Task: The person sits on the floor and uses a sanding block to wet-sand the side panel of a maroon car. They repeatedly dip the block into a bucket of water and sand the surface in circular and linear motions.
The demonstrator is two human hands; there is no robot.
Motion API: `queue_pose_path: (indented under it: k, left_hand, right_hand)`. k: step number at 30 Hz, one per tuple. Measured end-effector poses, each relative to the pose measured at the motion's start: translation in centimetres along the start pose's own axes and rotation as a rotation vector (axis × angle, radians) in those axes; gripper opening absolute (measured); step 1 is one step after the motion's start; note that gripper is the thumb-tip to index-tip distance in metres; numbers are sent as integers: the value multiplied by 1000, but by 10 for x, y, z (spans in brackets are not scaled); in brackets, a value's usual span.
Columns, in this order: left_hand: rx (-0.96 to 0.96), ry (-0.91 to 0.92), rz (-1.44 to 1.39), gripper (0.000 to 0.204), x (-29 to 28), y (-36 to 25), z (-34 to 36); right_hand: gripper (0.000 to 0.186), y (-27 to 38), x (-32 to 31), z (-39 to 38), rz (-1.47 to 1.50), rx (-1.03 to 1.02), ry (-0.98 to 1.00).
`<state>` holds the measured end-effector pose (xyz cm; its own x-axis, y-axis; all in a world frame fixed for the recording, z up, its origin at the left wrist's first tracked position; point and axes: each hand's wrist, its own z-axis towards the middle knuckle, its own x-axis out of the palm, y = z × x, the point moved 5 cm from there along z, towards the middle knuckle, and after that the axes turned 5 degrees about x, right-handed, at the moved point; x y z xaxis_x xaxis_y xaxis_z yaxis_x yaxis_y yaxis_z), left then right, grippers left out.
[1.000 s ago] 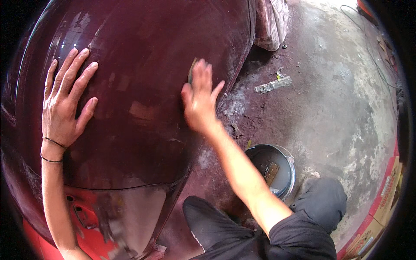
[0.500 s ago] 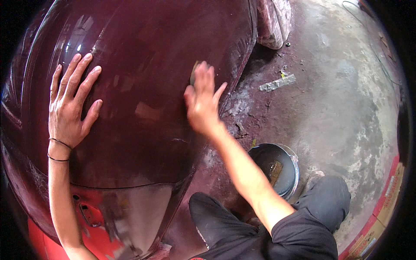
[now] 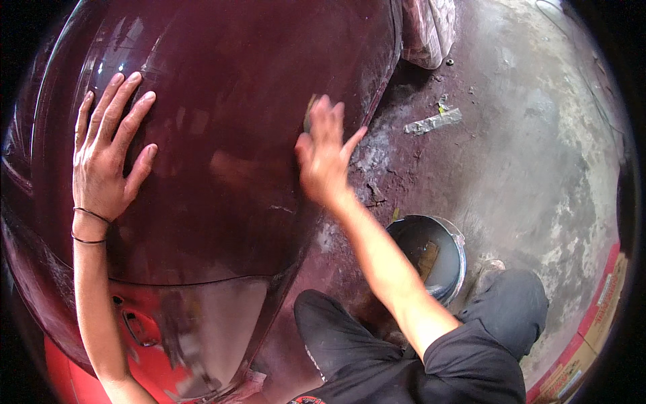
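Note:
A glossy dark maroon car panel (image 3: pixel 222 222) spreads under both hands. My left hand (image 3: pixel 108 155) lies flat on its left part with the fingers spread, holding nothing. Toward the panel's right edge, my right hand (image 3: pixel 324 161) presses a small flat pad (image 3: pixel 309 116) against the surface. Only the pad's greyish face and yellowish edge show past the fingers, and the hand is blurred. Its thumb and one outer finger stand apart from the middle fingers. Pale scuffs mark the lower right of the panel.
A dark bucket (image 3: pixel 452 242) stands right of my forearm, with a brownish flat piece (image 3: pixel 428 259) inside. Silvery tape (image 3: pixel 434 122) and debris lie on the stained concrete floor (image 3: pixel 511 182). Plastic-wrapped material (image 3: pixel 428 30) is at the top. Cardboard (image 3: pixel 582 343) lies at lower right.
My right hand has slid a little toward the panel's right edge with the pad. The left hand stays in place on the panel; the whole view has shifted slightly.

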<state>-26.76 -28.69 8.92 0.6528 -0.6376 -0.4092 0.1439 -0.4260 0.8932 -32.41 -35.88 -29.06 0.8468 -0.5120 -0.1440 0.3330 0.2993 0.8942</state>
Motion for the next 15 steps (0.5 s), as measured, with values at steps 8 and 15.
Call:
queue_pose_path:
  k: [8,15]
  left_hand:
    - [-7,-16,-1,61,5,-1,-2]
    - [14,-25,19,60,2,1,-4]
  right_hand:
    - [63,-16,-11,15,-123,-94,34]
    - [62,5,-12,8,-10,-155,26]
